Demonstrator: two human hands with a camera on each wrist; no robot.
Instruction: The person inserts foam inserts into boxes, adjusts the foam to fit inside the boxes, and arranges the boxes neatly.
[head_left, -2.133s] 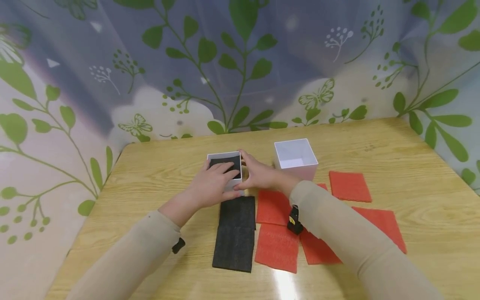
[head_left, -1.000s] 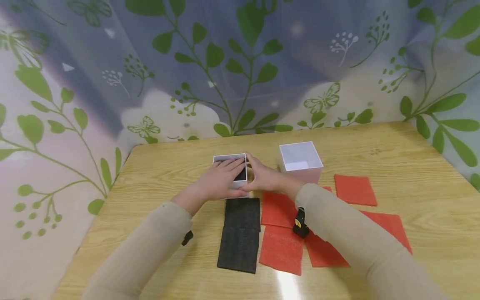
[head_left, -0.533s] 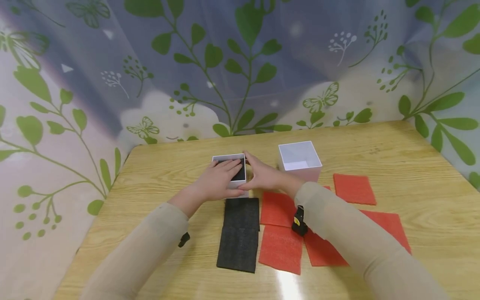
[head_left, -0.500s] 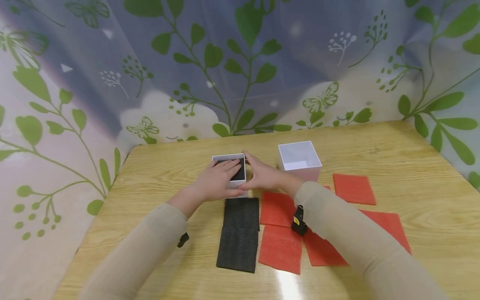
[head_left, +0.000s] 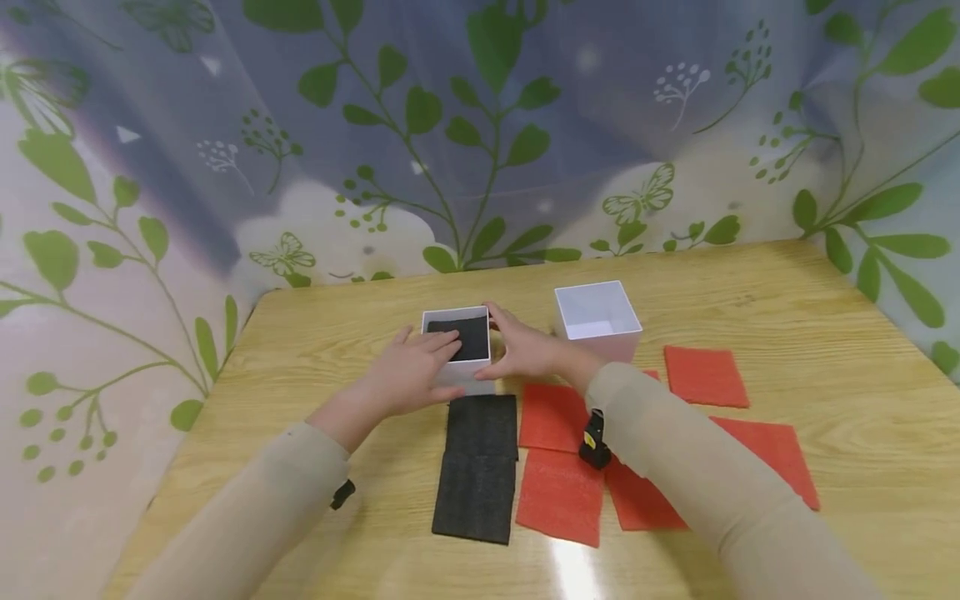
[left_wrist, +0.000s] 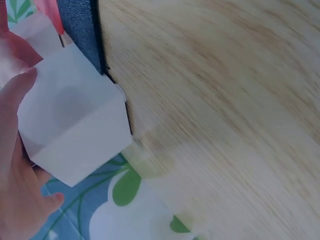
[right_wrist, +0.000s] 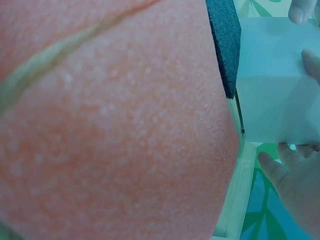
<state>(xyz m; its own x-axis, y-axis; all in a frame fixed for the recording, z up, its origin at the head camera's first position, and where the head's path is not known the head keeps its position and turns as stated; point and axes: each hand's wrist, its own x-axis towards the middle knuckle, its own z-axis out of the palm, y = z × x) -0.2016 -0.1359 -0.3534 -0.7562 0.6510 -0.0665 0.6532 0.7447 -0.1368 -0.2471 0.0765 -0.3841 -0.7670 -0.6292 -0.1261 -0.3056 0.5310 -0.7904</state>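
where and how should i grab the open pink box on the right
Probably pinch the pink box's right wall at its rim, one finger inside and the thumb outside, coming from above and the right. It stands upright, mouth facing up, so the thin rim is exposed. The right hand sits off its left side, and that forearm passes its near left corner.

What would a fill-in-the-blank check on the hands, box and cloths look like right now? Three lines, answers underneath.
1. The left hand has its fingers over a ____ cloth inside the box.
2. In the head view, the right hand holds that box at its ____ side.
3. The loose cloths nearest the right sleeve are ____.

Missing words: black; right; red
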